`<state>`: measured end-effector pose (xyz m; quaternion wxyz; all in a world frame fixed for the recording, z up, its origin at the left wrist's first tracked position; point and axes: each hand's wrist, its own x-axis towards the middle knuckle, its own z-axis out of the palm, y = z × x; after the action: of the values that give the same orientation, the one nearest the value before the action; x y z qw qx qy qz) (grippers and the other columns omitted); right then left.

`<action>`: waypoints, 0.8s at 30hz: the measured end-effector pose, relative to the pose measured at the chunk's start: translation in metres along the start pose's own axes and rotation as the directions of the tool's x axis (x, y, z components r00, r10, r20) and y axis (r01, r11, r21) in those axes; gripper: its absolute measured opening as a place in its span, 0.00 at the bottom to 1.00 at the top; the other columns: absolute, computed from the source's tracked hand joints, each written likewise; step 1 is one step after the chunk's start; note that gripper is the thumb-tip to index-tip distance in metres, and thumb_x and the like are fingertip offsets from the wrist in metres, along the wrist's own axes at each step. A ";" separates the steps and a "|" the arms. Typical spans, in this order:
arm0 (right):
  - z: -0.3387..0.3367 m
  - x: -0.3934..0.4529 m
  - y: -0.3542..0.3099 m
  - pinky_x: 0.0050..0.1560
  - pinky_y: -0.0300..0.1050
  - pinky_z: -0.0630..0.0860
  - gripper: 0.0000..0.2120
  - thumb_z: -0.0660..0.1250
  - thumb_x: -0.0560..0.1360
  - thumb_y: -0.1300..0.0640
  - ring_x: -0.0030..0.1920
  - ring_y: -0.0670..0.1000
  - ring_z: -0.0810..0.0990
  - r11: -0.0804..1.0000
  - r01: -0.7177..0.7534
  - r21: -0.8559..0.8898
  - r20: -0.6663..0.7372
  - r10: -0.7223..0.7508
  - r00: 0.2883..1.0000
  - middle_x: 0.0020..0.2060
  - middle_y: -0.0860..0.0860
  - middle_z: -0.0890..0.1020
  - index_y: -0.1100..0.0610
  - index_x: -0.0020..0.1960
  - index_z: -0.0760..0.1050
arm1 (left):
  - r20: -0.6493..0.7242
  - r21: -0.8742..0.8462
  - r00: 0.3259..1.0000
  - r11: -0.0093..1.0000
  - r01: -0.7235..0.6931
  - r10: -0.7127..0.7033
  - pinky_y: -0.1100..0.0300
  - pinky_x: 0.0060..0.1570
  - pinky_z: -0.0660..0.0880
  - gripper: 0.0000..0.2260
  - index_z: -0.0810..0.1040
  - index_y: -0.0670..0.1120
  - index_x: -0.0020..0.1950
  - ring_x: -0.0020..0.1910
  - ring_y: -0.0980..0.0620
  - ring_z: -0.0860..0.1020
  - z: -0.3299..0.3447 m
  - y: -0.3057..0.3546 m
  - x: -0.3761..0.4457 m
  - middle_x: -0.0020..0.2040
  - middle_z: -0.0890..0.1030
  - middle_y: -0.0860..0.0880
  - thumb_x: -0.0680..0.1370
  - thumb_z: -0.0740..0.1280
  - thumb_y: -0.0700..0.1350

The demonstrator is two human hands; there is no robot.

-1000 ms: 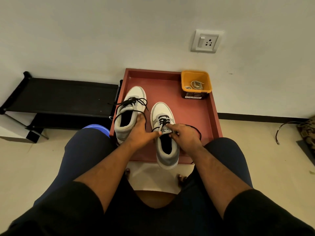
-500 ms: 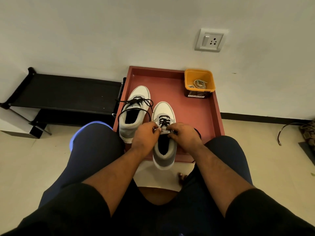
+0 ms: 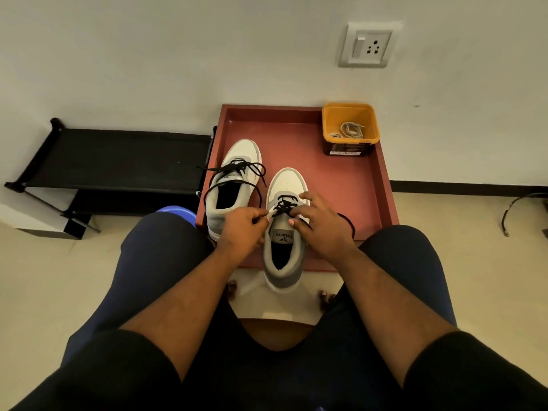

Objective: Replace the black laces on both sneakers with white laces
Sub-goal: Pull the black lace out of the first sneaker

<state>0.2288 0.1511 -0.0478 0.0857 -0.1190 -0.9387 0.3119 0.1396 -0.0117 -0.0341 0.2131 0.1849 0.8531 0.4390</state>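
a: where are the sneakers?
b: both stand on the red tray (image 3: 350, 200) on the floor, toes toward the wall. the left sneaker (image 3: 234, 185) sits further back, its black lace (image 3: 237, 173) loosened and spilling over the collar. the right sneaker (image 3: 284, 232) is nearer, heel hanging over the tray's front edge.
a: and the hands?
b: the left hand (image 3: 241, 229) has its grip pinching the right sneaker's black lace (image 3: 283, 206) at the shoe's left side. the right hand (image 3: 321, 223) rests on the shoe's right side, fingers spread and lightly bent over the lacing; a lace end loops out behind its wrist.
a: the white laces?
b: white laces (image 3: 351, 130) lie coiled in the orange tub (image 3: 332, 126) at the tray's far right corner, well apart from both shoes.
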 end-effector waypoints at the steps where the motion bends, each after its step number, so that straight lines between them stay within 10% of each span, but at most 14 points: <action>1: 0.002 0.002 -0.003 0.59 0.46 0.71 0.14 0.68 0.76 0.53 0.64 0.52 0.71 0.999 0.040 -0.032 -0.015 -0.040 0.999 0.66 0.52 0.71 0.53 0.60 0.79 | 0.007 0.018 1.000 1.000 -0.011 0.011 0.65 0.27 0.74 0.08 0.82 0.43 0.56 0.22 0.61 0.73 0.000 0.000 0.000 0.28 0.77 0.52 0.79 0.65 0.41; 7: 0.012 0.015 -0.011 0.53 0.54 0.76 0.06 0.68 0.73 0.61 0.53 0.57 0.76 0.964 0.150 -0.220 -0.128 -0.181 0.975 0.55 0.54 0.80 0.59 0.49 0.82 | -0.027 0.062 0.998 0.996 -0.058 0.060 0.56 0.35 0.78 0.09 0.83 0.43 0.56 0.27 0.54 0.75 0.002 0.000 0.004 0.29 0.77 0.52 0.79 0.65 0.42; 13: 0.005 0.019 0.007 0.57 0.44 0.71 0.05 0.67 0.75 0.62 0.57 0.53 0.74 0.928 -0.270 0.256 -0.273 0.337 0.901 0.52 0.49 0.75 0.54 0.48 0.77 | -0.079 0.021 0.996 0.999 -0.050 0.052 0.61 0.32 0.75 0.08 0.84 0.42 0.53 0.24 0.57 0.74 0.003 -0.003 0.004 0.27 0.77 0.54 0.78 0.67 0.41; 19: 0.011 0.011 -0.011 0.65 0.57 0.66 0.13 0.70 0.73 0.55 0.69 0.58 0.66 0.964 0.098 -0.247 -0.047 -0.113 0.992 0.68 0.53 0.72 0.53 0.57 0.80 | -0.043 -0.011 0.997 0.997 -0.071 0.070 0.67 0.26 0.72 0.07 0.84 0.43 0.52 0.21 0.61 0.72 0.005 -0.004 0.005 0.26 0.76 0.55 0.78 0.67 0.42; 24: 0.003 0.014 -0.007 0.61 0.47 0.66 0.07 0.67 0.76 0.56 0.62 0.54 0.71 0.988 -0.135 -0.082 -0.296 0.105 0.949 0.60 0.52 0.77 0.57 0.51 0.81 | -0.038 -0.004 0.997 0.998 -0.065 0.065 0.68 0.26 0.72 0.10 0.82 0.43 0.57 0.21 0.61 0.72 0.005 -0.007 0.008 0.28 0.78 0.53 0.79 0.67 0.44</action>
<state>0.2135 0.1480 -0.0451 0.1977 -0.2246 -0.9215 0.2478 0.1351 -0.0082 -0.0440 0.1831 0.2036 0.8494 0.4513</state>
